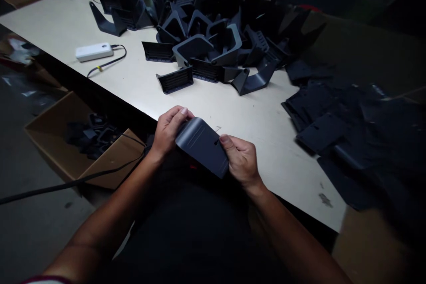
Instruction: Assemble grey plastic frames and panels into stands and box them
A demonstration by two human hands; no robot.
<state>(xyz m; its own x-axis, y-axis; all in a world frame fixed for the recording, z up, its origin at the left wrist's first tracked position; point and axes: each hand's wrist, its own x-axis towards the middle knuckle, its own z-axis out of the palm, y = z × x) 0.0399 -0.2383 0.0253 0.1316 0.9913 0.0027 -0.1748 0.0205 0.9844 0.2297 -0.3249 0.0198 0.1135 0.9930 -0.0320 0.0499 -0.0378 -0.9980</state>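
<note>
Right at the near edge of the surface [282,173], the left hand [168,132] and right hand [241,160] are gripping a dark plastic panel [201,147] between them!

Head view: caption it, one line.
Left hand and right hand hold a dark plastic panel at a cream table, black parts beyond.

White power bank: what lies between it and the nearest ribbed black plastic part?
The power bank's black cable loops there on the cream tabletop, as the head view shows.
</note>
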